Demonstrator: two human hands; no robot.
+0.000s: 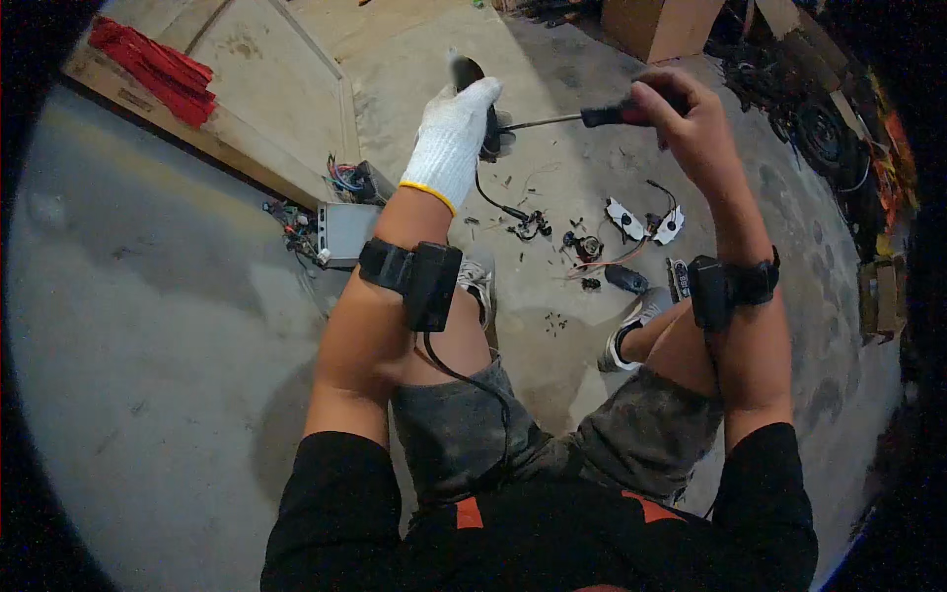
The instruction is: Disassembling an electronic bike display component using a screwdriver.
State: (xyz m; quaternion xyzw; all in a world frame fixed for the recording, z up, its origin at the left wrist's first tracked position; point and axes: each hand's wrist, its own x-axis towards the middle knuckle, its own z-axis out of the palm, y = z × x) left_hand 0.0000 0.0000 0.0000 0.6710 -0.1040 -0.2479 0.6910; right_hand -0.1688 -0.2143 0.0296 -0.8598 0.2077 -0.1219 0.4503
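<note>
A white knitted glove with a yellow cuff covers my left hand [452, 126], which is closed around a black rounded device [490, 140]. What kind of device it is I cannot make out. A black cord [485, 193] hangs below it toward the floor. My right hand [692, 120], bare, grips the handle of a screwdriver [600, 117] with a black and red grip. Its metal shaft points left, and the tip meets the device or ends right beside it; the exact contact is too small to tell.
Small dark parts [534, 226], screws and two white pieces [625, 219] lie scattered on the floor between my feet. A silver box [347, 233] with wires stands left, beside a wooden panel [286, 84] bearing a red cloth [158, 69]. A cardboard box [656, 25] and clutter are at the far right.
</note>
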